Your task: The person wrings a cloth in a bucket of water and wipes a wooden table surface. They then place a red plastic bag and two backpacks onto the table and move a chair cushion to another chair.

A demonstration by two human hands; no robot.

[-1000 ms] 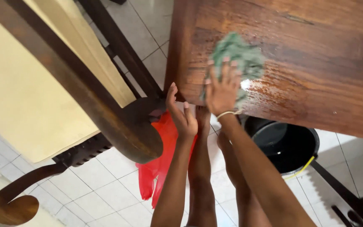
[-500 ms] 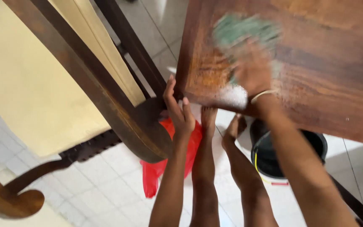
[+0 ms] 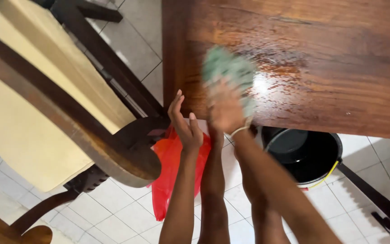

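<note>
Right hand pressed flat on a green cloth, fingers spread over it, both blurred with motion. Cloth lying on the wet, shiny top of the dark wooden desk, near its front left corner. Left hand open, fingers straight and together, edge-on against the front rim of the desk just left of the cloth, gripping nothing. Below the desk edge, two bare legs on a white tiled floor. Red plastic bag on the floor beside the left forearm. Black bucket with a yellow handle under the desk, to the right of the legs. Wooden chair with a cream cushion at left, its curved arm close to the left hand.
</note>
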